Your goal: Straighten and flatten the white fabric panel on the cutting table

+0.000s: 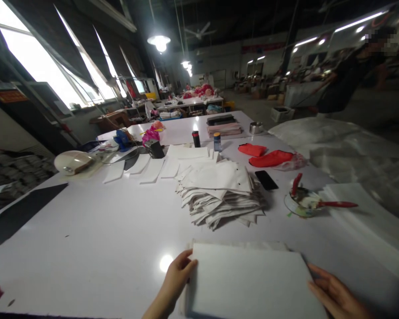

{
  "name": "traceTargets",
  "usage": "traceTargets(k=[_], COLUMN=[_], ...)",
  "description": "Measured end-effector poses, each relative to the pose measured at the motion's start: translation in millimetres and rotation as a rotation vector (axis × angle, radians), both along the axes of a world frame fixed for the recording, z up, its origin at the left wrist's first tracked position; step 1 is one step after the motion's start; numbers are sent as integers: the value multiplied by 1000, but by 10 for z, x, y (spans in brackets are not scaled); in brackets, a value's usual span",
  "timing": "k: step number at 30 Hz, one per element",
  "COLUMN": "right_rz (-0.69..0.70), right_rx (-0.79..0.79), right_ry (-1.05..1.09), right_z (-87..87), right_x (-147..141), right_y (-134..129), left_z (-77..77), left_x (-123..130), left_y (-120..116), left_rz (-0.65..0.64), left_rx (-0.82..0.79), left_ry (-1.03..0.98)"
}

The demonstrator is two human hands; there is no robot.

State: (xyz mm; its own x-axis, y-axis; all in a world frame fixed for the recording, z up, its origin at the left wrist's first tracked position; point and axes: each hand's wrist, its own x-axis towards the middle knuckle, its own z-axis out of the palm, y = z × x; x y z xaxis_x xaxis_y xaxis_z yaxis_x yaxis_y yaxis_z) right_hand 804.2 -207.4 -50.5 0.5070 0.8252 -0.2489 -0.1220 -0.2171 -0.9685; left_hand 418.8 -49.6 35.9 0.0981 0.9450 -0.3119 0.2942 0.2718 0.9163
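A thick, flat stack of white cloth or padding (249, 281) lies at the near edge of the white table (86, 230). My left hand (176, 279) grips its left edge. My right hand (335, 290) presses against its right edge, with the fingers together along the side. The underside of the stack is hidden. Beyond it lies a loose pile of folded off-white fabric pieces (219, 199), which neither hand touches.
A black phone (266, 180), red cloth pieces (269, 157), red-handled scissors on a round dish (302, 199), white strips (139, 170) and two bottles lie farther along the table. Plastic sheeting (359, 155) lies to the right. A co-worker (346, 75) stands at the far right.
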Motion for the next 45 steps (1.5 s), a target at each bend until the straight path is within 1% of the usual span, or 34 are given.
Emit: traceTargets(k=[2,4,8,11,14,20,26,32,35,37,41,45], right_rz=[35,44,48,40,37,66,123,147,147,141,121,126], right_rx=[-11,-11,-17,-18,-18,-25,-62,-122,-148,-153,-139,-100], right_ry=[-62,-147,-257,-301,-304,-292,-267,-214,-200,-198,-222,-244], right_z=[-30,-118,-291,-319,-317,-357,-311,-478,-511,-485,-379,-302], right_x=[4,4,-16,-42,-56,-30,-35,28,41,35,-1,-43], right_y=[145,265,385,400,392,368,363,399,426,436,448,451], left_z=[-89,-131,-134,-140,-187,-294,-348,-359,-356,-359,-384,-403], left_x=[12,1,-8,13,23,-7,-29,-29,-35,-39,-49,-61], left_y=[73,101,47,-10,-26,20,61,63,64,68,73,65], left_rz=[-17,-40,-96,-112,-112,-108,-34,-10,5,13,10,-17], left_rx=[86,172,271,290,291,276,219,209,206,205,194,214], left_ry=[92,200,352,389,391,347,275,195,169,157,143,195])
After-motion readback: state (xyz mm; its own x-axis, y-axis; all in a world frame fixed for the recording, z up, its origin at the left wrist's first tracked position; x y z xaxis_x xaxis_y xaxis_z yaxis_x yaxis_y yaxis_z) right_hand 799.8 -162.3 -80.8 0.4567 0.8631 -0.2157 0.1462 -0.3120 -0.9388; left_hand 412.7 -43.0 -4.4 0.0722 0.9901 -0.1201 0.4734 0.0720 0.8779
